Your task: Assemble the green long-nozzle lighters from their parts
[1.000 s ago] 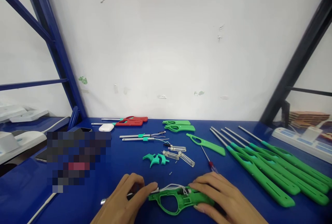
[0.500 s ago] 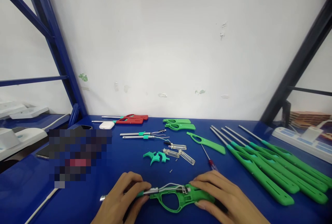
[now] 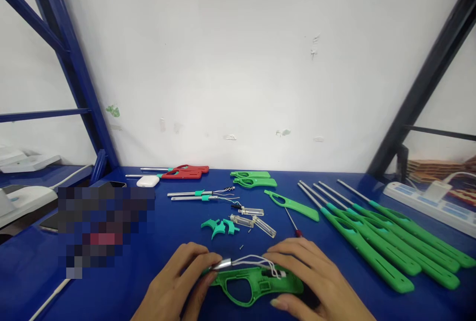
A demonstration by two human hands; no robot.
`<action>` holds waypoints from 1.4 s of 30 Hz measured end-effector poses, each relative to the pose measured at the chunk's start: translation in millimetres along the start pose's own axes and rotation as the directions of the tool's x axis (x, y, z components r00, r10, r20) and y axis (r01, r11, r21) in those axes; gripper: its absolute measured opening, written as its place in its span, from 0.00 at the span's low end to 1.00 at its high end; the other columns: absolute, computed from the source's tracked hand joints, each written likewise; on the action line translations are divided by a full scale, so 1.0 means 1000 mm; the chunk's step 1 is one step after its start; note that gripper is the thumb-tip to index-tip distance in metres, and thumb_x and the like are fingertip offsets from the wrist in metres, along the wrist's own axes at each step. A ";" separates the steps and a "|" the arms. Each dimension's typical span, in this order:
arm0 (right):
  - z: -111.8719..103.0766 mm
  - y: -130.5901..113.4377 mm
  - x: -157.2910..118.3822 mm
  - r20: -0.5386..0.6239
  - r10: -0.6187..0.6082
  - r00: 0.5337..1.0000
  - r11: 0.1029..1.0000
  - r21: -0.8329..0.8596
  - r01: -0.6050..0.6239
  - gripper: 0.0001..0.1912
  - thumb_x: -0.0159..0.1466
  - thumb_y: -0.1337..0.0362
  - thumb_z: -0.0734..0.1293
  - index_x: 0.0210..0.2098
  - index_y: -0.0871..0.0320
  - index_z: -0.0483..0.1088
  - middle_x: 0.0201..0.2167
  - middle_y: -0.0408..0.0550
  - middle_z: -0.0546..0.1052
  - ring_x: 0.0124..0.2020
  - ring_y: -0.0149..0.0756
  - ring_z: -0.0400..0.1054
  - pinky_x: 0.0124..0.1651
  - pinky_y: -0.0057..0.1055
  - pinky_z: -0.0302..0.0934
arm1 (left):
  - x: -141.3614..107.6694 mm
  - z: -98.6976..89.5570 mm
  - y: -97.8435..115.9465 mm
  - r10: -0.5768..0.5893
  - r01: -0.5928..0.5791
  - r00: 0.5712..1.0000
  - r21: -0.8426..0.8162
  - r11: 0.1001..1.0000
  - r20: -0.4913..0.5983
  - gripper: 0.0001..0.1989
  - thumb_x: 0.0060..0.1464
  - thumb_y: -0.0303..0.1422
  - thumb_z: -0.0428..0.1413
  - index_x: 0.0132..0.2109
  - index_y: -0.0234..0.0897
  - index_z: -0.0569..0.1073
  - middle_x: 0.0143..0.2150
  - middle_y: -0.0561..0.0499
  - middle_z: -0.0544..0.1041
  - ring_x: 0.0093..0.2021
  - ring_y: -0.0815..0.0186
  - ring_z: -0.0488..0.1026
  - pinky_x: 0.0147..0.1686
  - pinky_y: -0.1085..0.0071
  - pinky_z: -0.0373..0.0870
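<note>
A green half-shell of a stick lighter (image 3: 260, 287) lies open side up at the front of the table. My left hand (image 3: 186, 276) is closed, pinching a metal lighter tube (image 3: 223, 264) over the shell's narrow front end. White wires (image 3: 256, 257) loop from the tube to a small part inside the handle. My right hand (image 3: 312, 276) is closed around the rear of the handle, fingers on the upper side and thumb on the lower. Beyond the hands are teal triggers (image 3: 219, 227), clear fuel tanks (image 3: 242, 220) and a small screw (image 3: 241, 247).
Several assembled green lighters (image 3: 366, 251) lie at the right near a power strip (image 3: 420, 207). A screwdriver (image 3: 292, 219) lies beside a green shell half (image 3: 293, 205). Farther back are two wired tubes (image 3: 193, 198), green shells (image 3: 255, 182), red lighters (image 3: 182, 174) and a white case (image 3: 148, 181).
The metal tube has lifted and tilted off the shell's front end, and the wires arch higher. My right thumb has slid down off the handle. The whole view has shifted slightly.
</note>
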State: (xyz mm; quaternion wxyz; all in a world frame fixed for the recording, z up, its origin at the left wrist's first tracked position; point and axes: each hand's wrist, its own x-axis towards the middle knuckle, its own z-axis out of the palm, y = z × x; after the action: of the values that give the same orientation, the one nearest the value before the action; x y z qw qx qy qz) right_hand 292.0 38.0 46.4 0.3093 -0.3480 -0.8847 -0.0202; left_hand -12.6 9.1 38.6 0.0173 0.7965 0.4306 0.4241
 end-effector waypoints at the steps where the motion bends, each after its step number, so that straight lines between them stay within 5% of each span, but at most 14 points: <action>1: 0.002 -0.002 0.003 -0.016 -0.008 1.000 1.000 0.026 0.009 0.16 0.75 0.50 0.71 0.56 0.50 0.79 0.47 0.49 0.86 0.47 0.46 0.83 0.53 0.40 0.78 | 0.004 0.001 0.002 0.026 -0.026 1.000 -0.003 1.000 -0.014 0.12 0.78 0.37 0.52 0.59 0.52 0.79 0.46 0.53 0.83 0.43 0.68 0.85 0.45 0.81 0.80; 7: 0.013 -0.015 0.016 -0.124 -0.022 0.992 0.989 0.143 0.039 0.15 0.80 0.56 0.65 0.42 0.54 0.79 0.30 0.46 0.82 0.32 0.38 0.76 0.38 0.33 0.71 | 0.004 0.004 -0.005 -0.004 0.004 1.000 -0.022 1.000 -0.004 0.13 0.78 0.34 0.51 0.60 0.53 0.77 0.47 0.55 0.84 0.42 0.70 0.86 0.46 0.84 0.79; 16: 0.013 -0.020 0.006 -0.096 0.102 0.990 0.992 0.088 -0.094 0.10 0.79 0.60 0.65 0.42 0.52 0.76 0.34 0.45 0.82 0.35 0.41 0.79 0.47 0.37 0.75 | -0.002 0.002 -0.011 -0.030 0.044 0.991 -0.106 0.993 0.130 0.29 0.71 0.21 0.46 0.67 0.57 0.74 0.52 0.52 0.84 0.47 0.68 0.86 0.48 0.80 0.80; 24: 0.014 -0.021 0.008 -0.143 0.058 0.988 0.998 0.033 -0.053 0.13 0.80 0.62 0.61 0.42 0.52 0.75 0.37 0.47 0.83 0.37 0.41 0.80 0.44 0.35 0.76 | -0.014 0.002 -0.012 -0.193 0.187 0.978 0.078 0.979 0.083 0.16 0.74 0.41 0.56 0.63 0.57 0.79 0.60 0.50 0.83 0.57 0.56 0.85 0.56 0.65 0.82; 34: 0.016 -0.015 0.004 -0.038 0.110 0.993 0.994 0.024 -0.109 0.11 0.79 0.60 0.63 0.47 0.51 0.78 0.44 0.50 0.84 0.44 0.43 0.81 0.50 0.37 0.78 | -0.006 -0.002 -0.010 -0.252 0.252 0.968 -0.068 0.965 -0.004 0.07 0.70 0.39 0.60 0.52 0.51 0.81 0.54 0.51 0.84 0.52 0.59 0.84 0.52 0.70 0.82; 37: 0.019 -0.010 0.001 -0.067 0.162 0.984 0.987 -0.002 -0.163 0.09 0.78 0.59 0.65 0.52 0.49 0.77 0.47 0.49 0.84 0.46 0.44 0.81 0.50 0.38 0.78 | -0.001 -0.007 -0.002 -0.353 0.336 0.935 -0.241 0.910 -0.031 0.09 0.71 0.42 0.59 0.41 0.48 0.81 0.43 0.53 0.82 0.42 0.62 0.82 0.44 0.74 0.80; 42: 0.020 -0.006 -0.001 -0.104 0.149 0.983 0.989 0.026 -0.147 0.09 0.79 0.59 0.64 0.51 0.50 0.77 0.47 0.49 0.83 0.47 0.42 0.81 0.50 0.35 0.77 | 0.008 -0.005 0.014 -0.504 0.503 0.847 -0.565 0.654 0.172 0.21 0.71 0.51 0.59 0.33 0.43 0.78 0.31 0.54 0.76 0.30 0.67 0.72 0.32 0.75 0.73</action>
State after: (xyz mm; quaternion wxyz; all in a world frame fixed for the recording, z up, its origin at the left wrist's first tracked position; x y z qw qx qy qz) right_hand 278.4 37.8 31.2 0.3598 -0.4082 -0.8390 -0.0075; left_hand -4.2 4.5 52.2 0.3805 0.5995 0.4803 0.5148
